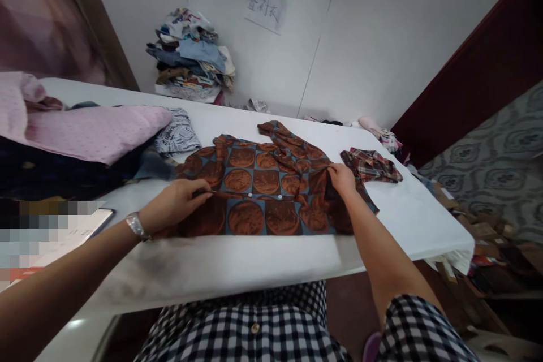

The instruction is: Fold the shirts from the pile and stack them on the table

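A brown shirt (266, 181) printed with orange-brown circles on blue-grey lies spread sideways on the white table in front of me. A buttoned strip with pale buttons runs across it from left to right. My left hand (180, 201) pinches this strip near its left end, a silver bracelet on the wrist. Toward the right end, my right hand (341, 178) grips a fold of the shirt between thumb and fingers. One sleeve (288, 138) stretches up and away toward the wall.
A folded plaid shirt (371, 165) lies at the right. Pink dotted cloth (97, 127) and dark clothes are heaped at the left, near a notebook (80, 232). A tall clothes pile (193, 56) stands against the wall. The white table's (263, 260) front edge is close to my body.
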A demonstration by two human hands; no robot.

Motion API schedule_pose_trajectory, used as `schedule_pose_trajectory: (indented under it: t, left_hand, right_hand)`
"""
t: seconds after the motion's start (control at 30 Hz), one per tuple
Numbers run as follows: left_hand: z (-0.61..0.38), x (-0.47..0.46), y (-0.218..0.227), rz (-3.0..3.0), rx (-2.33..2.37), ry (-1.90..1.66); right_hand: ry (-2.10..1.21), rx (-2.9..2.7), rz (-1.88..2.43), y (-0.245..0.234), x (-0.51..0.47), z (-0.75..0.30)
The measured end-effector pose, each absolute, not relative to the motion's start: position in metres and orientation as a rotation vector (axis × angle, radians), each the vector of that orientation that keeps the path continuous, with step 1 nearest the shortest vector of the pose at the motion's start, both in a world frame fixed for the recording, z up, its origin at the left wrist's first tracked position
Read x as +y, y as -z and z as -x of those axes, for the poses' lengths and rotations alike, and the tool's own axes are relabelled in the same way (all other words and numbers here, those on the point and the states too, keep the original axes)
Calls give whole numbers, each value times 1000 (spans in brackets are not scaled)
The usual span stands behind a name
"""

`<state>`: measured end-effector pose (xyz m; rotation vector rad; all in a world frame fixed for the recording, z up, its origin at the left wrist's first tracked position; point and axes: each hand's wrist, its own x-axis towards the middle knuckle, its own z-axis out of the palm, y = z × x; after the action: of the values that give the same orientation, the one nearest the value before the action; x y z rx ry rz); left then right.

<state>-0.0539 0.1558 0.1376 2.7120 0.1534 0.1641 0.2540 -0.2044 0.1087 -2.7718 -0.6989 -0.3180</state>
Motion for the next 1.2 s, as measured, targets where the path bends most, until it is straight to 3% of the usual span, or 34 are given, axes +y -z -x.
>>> schedule_pose_trajectory:
  t: [0.13, 0.3, 0.7, 0.93, 1.1, 1.2]
  left_hand:
    - [36, 163, -137, -2855, 221, -268]
    - [18, 173, -105, -2998, 125, -105]
    - [5, 171, -107, -3092, 69, -450]
    - [-6, 175, -94, -3167, 187, -130]
    - [4, 160, -103, -3040, 149, -517]
    - [15, 141, -98, -2904, -94, -533]
  right_hand:
    - [594, -581, 2602, -117, -209, -264]
    - [425, -499, 2676, -107, -209, -265]
    - [506, -424, 2372, -93, -221, -266]
    - [445, -387, 2405, -92, -223, -270]
    - [421, -373, 2385, -94, -222, -271]
    - [433, -376, 2370, -97, -222, -270]
